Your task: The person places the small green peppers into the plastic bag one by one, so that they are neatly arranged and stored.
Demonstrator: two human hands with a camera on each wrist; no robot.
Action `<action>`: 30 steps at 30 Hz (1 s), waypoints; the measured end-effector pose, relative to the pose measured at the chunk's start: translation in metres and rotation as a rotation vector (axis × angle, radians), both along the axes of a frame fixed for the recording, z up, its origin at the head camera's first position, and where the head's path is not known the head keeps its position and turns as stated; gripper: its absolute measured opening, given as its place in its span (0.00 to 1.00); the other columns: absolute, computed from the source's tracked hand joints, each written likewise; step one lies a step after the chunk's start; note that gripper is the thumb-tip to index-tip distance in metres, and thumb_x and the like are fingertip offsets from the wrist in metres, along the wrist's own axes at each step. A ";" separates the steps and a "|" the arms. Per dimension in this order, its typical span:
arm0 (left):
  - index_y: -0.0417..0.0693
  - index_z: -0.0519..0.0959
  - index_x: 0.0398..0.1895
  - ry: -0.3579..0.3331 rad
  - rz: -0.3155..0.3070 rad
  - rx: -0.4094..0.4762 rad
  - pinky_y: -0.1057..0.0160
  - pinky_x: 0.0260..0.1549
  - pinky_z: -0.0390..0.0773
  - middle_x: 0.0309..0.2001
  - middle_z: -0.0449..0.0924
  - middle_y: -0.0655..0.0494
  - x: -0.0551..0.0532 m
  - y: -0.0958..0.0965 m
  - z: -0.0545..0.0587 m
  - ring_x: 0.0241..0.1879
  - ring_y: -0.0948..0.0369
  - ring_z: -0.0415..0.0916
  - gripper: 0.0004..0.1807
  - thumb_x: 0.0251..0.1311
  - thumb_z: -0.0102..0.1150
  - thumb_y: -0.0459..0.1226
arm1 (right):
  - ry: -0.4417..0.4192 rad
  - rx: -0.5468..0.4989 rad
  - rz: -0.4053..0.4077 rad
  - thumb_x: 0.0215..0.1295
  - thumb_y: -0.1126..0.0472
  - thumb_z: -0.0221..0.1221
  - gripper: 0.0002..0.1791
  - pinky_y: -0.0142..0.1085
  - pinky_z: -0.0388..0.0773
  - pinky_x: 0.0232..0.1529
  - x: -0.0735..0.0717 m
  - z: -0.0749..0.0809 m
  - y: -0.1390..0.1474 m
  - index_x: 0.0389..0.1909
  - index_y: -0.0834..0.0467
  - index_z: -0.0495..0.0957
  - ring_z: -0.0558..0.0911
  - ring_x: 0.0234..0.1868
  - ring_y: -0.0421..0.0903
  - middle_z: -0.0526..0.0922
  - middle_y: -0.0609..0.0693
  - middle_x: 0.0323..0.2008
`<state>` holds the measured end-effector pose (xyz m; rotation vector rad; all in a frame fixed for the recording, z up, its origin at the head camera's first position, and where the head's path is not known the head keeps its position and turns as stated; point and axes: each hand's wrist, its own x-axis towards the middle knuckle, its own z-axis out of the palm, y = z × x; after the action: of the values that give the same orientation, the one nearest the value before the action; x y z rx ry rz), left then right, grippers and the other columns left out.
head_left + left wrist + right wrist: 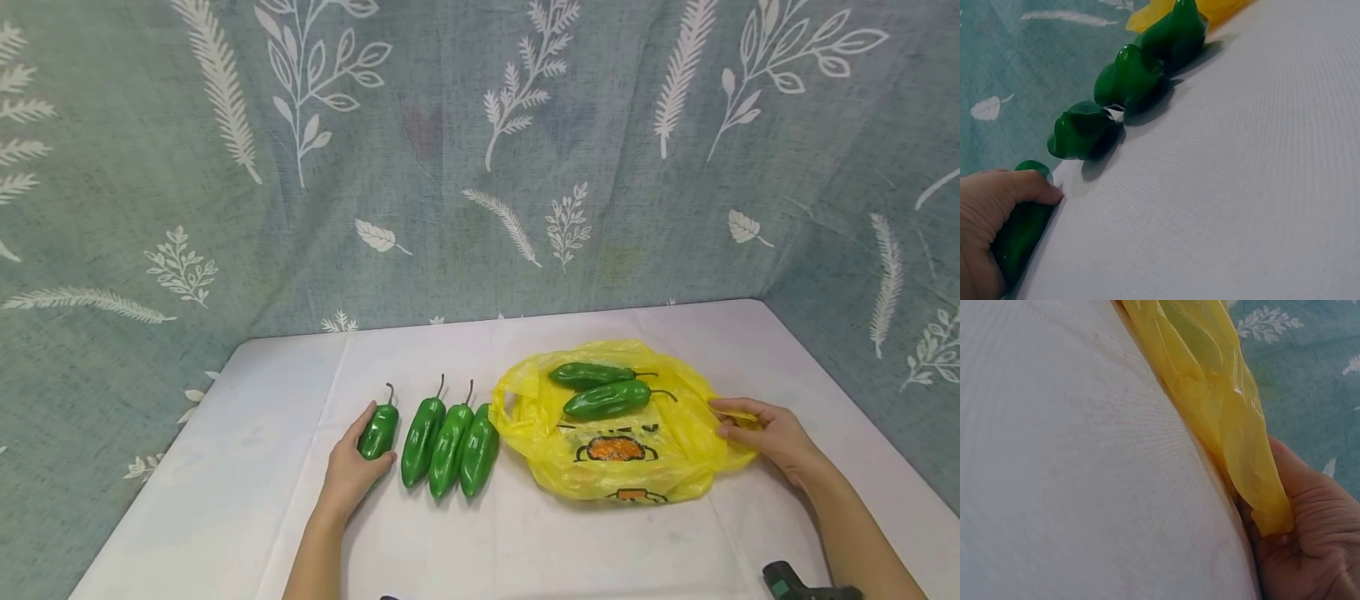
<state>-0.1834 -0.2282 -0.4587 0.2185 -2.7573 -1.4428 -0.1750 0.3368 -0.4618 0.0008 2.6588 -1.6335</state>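
My left hand (352,471) grips a green pepper (378,431) at the left end of a row, thumb on its near side, its stem pointing away. Three more green peppers (451,450) lie side by side just to its right, the last partly behind the bag's edge. The left wrist view shows the thumb across the held pepper (1022,240). At the right, my right hand (776,437) pinches the edge of a yellow plastic bag (540,467), its gathered corner (1254,456) between thumb and fingers. Two green peppers (611,400) lie on the bag.
A white cloth (480,550) covers the table. Behind it hangs a green leaf-patterned curtain (450,167), which also rises along both sides. A dark band-like device (783,579) sits on my right forearm at the bottom edge.
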 end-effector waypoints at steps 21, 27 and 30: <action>0.53 0.56 0.73 0.066 0.063 0.010 0.48 0.54 0.68 0.69 0.58 0.36 0.005 -0.002 0.013 0.60 0.45 0.64 0.45 0.50 0.64 0.32 | 0.012 -0.013 0.008 0.59 0.53 0.64 0.29 0.12 0.67 0.43 -0.002 -0.002 0.001 0.57 0.68 0.73 0.65 0.45 0.19 0.71 0.17 0.40; 0.54 0.58 0.72 0.070 0.039 0.065 0.48 0.57 0.67 0.70 0.57 0.40 0.005 -0.001 0.019 0.64 0.45 0.60 0.43 0.51 0.65 0.32 | 0.012 -0.018 0.012 0.60 0.54 0.64 0.29 0.13 0.67 0.42 -0.002 -0.002 0.001 0.57 0.67 0.73 0.65 0.44 0.20 0.70 0.17 0.40; 0.55 0.59 0.72 0.060 0.006 0.107 0.48 0.59 0.65 0.71 0.56 0.42 0.005 0.000 0.022 0.66 0.46 0.59 0.43 0.51 0.65 0.32 | 0.017 -0.021 0.008 0.59 0.54 0.64 0.29 0.13 0.68 0.42 -0.001 -0.003 0.001 0.57 0.68 0.73 0.68 0.43 0.20 0.71 0.17 0.40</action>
<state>-0.1784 -0.2278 -0.4366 0.1820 -2.6333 -1.5697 -0.1763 0.3379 -0.4643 -0.0245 2.6499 -1.6665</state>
